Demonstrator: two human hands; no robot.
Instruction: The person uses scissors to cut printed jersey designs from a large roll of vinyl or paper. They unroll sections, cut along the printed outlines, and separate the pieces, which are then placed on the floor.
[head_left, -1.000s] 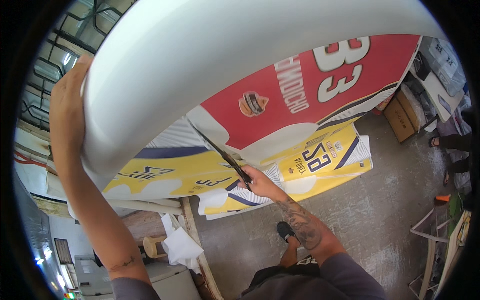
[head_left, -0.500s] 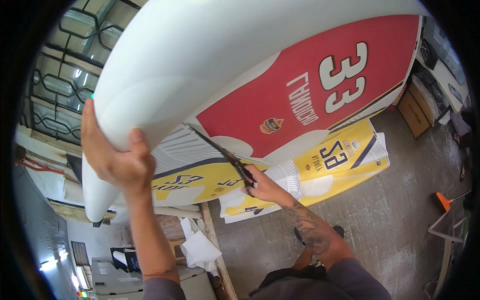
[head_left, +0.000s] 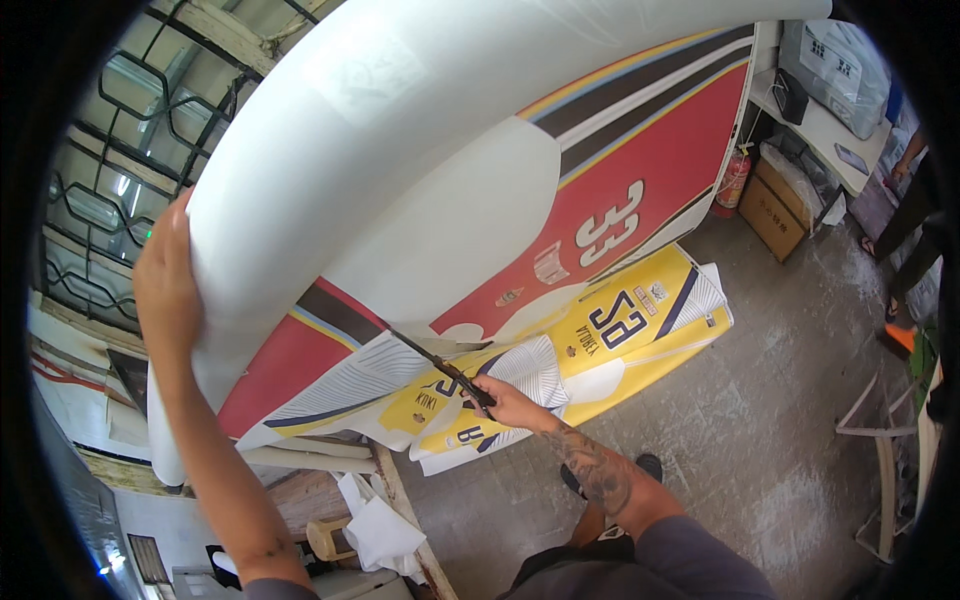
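Observation:
A large white roll of printed sheet spans the upper left of the view. A red, white and striped printed length hangs down from it. My left hand curls around the roll's left side, its fingertips partly hidden behind the edge. In my right hand is a pair of long black scissors. Their blades point up and left and reach the printed length beside a dark stripe. Under and beyond the scissors, yellow printed sheets with dark blue and white patterns hang in layers.
A wooden edge and crumpled white material lie at lower left. Metal window bars stand behind the roll. At right are a cardboard box, a fire extinguisher, a table and another person's legs.
My left hand has shifted outward along the roll's left side. More of the red print and dark stripes shows below the roll. The scissors have moved slightly left and down.

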